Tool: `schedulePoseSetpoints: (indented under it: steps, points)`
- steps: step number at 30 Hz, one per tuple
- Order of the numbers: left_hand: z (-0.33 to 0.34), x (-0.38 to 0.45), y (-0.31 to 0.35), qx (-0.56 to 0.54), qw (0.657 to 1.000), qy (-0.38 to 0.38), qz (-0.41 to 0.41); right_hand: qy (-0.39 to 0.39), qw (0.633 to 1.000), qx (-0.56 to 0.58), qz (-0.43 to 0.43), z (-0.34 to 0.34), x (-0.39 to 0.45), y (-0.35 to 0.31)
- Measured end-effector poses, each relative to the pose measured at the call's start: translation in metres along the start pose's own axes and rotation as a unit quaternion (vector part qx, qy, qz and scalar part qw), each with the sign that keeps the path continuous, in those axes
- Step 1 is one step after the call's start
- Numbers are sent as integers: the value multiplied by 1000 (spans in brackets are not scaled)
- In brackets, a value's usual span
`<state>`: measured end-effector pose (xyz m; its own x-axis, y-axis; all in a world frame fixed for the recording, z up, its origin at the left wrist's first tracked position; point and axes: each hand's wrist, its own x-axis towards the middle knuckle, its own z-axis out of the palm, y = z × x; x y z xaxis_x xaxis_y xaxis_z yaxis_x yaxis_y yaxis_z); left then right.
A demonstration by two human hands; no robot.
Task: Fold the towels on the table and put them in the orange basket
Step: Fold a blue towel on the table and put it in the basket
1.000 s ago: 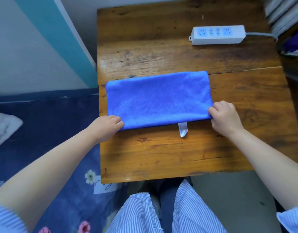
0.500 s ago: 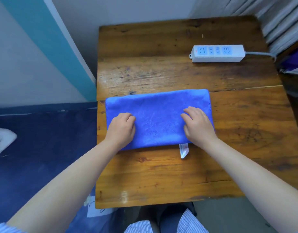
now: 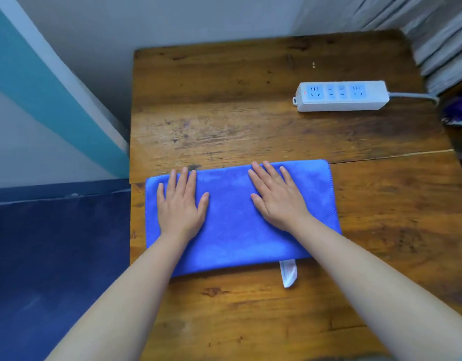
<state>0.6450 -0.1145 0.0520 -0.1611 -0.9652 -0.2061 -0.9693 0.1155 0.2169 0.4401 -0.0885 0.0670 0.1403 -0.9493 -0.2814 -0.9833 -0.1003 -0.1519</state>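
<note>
Hands lie flat on the folded blue towel (image 3: pixel 232 225), fingers straight and spread: the left hand (image 3: pixel 179 204) on its left half, the right hand (image 3: pixel 275 198) on its right half. Towel rests on the wooden tabletop (image 3: pixel 224 113); a white tag (image 3: pixel 288 273) sticks out below the right wrist. Beyond the right hand lies a power strip (image 3: pixel 342 95).

The towel (image 3: pixel 237 225) was bright blue with a white tag (image 3: pixel 288 273); the counter (image 3: pixel 250 100) streaked brown wood; the power strip (image 3: pixel 342 96) white with pale-blue sockets.
</note>
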Motion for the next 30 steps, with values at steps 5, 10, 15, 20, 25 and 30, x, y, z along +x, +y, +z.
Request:
schedulePoseSetpoints:
  steps: [5, 10, 15, 20, 25, 30]
  points:
    - [-7, 4, -23, -23, 998, 11, -58, 34, 990, 34, 135, -7, -5, 48]
    - [-11, 10, -36, -33, 993, 3, -117, 35, 971, 95, 217, -10, -15, 75]
    - [-21, 4, -35, -20, 988, 12, -153, 58, 962, 134, 231, -14, -34, 75]
    - [-15, -48, 4, -8, 1000, 15, -6, 90, 979, 110, 143, -7, -84, 31]
    - [15, -81, 49, -17, 997, -62, 45, 31, 967, 83, 239, 9, -101, 14]
    - [26, -84, 53, -3, 998, -58, 31, 104, 912, 169, 359, -2, -105, 17]
